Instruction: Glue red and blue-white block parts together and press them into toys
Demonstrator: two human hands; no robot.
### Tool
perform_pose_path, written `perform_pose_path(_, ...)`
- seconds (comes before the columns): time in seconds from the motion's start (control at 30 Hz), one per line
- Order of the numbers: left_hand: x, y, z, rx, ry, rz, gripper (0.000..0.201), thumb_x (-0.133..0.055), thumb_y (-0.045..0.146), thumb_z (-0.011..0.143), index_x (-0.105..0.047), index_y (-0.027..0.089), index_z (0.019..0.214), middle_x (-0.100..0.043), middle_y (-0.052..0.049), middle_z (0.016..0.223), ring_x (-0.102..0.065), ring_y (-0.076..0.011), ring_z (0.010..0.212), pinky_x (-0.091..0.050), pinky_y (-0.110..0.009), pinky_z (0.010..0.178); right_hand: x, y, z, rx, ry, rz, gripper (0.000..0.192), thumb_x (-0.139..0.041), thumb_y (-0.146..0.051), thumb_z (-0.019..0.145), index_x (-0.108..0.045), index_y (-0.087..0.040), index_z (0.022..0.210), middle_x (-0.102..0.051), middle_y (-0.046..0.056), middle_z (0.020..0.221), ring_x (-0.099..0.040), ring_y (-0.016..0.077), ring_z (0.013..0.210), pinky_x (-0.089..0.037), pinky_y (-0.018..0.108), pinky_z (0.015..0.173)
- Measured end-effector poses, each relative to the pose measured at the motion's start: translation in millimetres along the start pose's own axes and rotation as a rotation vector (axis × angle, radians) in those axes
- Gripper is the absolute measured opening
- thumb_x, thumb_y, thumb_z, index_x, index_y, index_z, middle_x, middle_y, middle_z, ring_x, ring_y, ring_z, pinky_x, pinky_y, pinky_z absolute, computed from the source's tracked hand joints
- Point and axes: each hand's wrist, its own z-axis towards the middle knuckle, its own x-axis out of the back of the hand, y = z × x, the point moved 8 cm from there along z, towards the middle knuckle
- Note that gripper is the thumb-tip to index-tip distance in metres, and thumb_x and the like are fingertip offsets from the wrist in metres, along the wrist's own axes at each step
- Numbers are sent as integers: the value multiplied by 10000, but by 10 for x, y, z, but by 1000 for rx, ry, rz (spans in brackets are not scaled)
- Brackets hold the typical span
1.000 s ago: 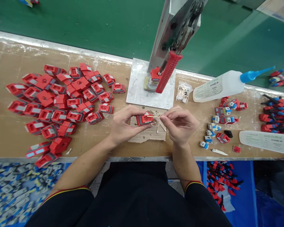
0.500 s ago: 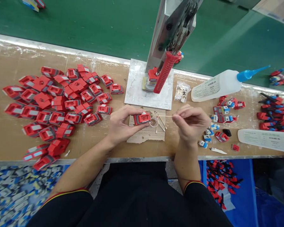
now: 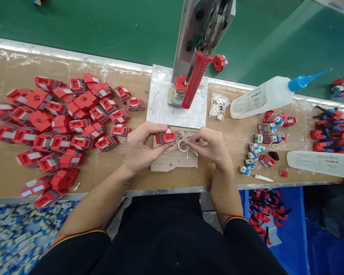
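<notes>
My left hand (image 3: 141, 147) pinches a small red and grey plastic part (image 3: 165, 136) just above a scrap of cardboard (image 3: 172, 159). My right hand (image 3: 210, 146) holds a thin cotton swab, its tip down at a small clear glue dish (image 3: 182, 144) on the cardboard. The two hands sit close together in front of a hand press (image 3: 199, 34) with a red handle (image 3: 194, 79); another red part sits in the press fixture.
A large heap of red parts (image 3: 60, 122) lies left. A bag of swabs (image 3: 218, 107), a white glue bottle (image 3: 263, 100) with blue nozzle, small red and blue pieces (image 3: 265, 145) and a second bottle (image 3: 321, 163) lie right. Bins of parts sit below the bench edge.
My right hand drew the swab away from the red part to the right, then brought it back down to the glue dish. My left hand kept holding the part.
</notes>
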Motion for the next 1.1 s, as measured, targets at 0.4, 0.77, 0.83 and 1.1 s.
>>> perform_pose_path(0.4, -35, 22, 0, -27, -9, 24, 267, -895, 341, 857, -764, 235, 1065, -825, -65, 1013, -791, -214, 940, -650, -374, 856, 236, -55, -19, -4, 207, 239, 213, -840, -268, 878, -678, -243, 742, -734, -14, 683, -655, 143, 596, -471, 286, 548)
perform_pose_path(0.77, -125, 141, -6, -49, -44, 31, 232, -890, 331, 865, -777, 250, 1052, -837, -63, 1011, -812, -223, 940, -683, -380, 853, 58, -164, 19, -89, 497, 486, 421, -859, -541, 843, -590, -255, 692, -669, -24, 591, -639, 148, 548, -510, 310, 518)
perform_pose_path(0.83, -120, 153, -7, -71, -36, 31, 234, -889, 307, 865, -774, 245, 1059, -837, -57, 1011, -813, -215, 942, -681, -364, 855, 52, -172, 22, -77, 485, 492, 398, -861, -512, 850, -601, -252, 696, -681, -22, 595, -647, 148, 555, -513, 307, 526)
perform_pose_path(1.1, -126, 143, -6, -59, -50, 40, 211, -880, 290, 872, -773, 251, 1050, -838, -51, 1011, -815, -223, 941, -689, -374, 844, 10, -190, 40, -80, 446, 471, 401, -854, -505, 854, -608, -247, 671, -713, -5, 602, -657, 150, 554, -490, 304, 510)
